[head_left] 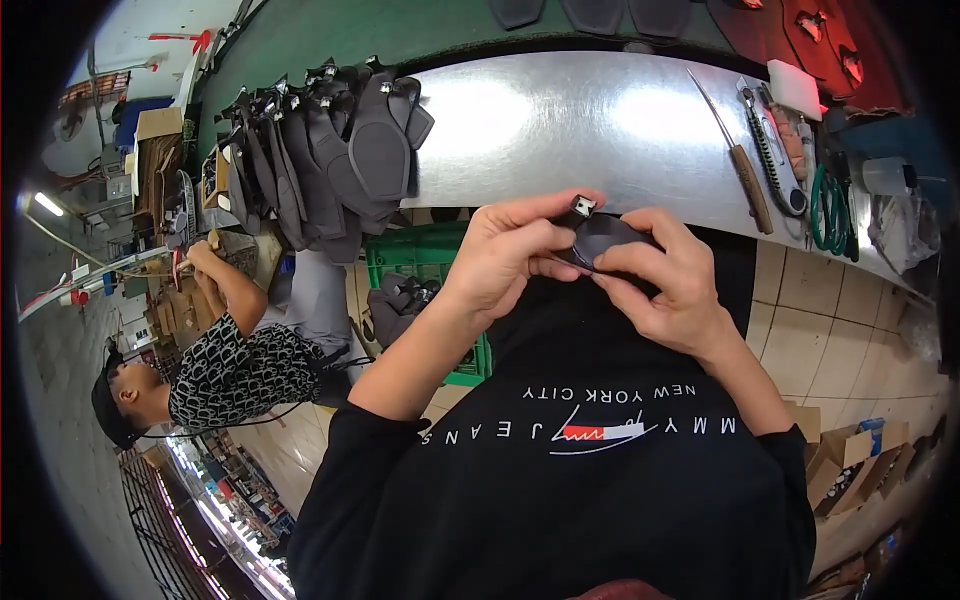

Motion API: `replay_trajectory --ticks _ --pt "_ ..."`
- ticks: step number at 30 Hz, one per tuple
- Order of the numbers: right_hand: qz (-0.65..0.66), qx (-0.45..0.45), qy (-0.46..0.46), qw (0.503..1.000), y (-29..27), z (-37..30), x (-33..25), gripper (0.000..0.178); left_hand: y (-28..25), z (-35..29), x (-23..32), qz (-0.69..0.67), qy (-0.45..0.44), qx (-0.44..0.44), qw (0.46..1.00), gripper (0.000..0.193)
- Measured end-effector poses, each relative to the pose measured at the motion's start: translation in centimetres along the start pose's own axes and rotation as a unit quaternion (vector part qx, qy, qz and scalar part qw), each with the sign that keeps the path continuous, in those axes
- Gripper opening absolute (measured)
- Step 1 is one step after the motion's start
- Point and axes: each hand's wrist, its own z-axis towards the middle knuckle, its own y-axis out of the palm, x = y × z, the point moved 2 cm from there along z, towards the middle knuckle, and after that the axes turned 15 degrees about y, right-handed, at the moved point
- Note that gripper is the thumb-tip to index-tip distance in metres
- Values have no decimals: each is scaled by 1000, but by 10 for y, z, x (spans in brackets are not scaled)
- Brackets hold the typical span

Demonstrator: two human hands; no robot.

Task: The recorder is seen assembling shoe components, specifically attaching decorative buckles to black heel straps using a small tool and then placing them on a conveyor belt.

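In front of my chest, at the near edge of the metal worktop, both hands hold one small dark padded piece. My left hand is closed on its left end, where a shiny metal fitting sticks up between thumb and fingers. My right hand pinches the lower right rim between thumb and fingertips. Fingers cover much of the piece. A heap of dark grey padded panels with similar shiny fittings lies to the left of the worktop's bare metal.
An awl, a utility knife and green-handled scissors lie at the right. More dark panels rest on the green surface behind. A green crate stands below the worktop. Another person works at the left.
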Motion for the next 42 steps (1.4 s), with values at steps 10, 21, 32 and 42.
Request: replay_trajectory --ticks 10,21,32,42 --pt "17 -14 145 989 -5 -1 -4 26 -5 -4 -13 44 -18 -26 999 33" --pt "-28 39 22 999 10 -6 -3 17 4 -7 -24 158 21 -22 987 30" --pt "15 -21 135 991 11 -10 0 19 4 -18 -24 231 50 -39 971 21" --pt "53 -57 178 981 13 -10 6 17 -9 -19 -30 204 61 -42 976 13"
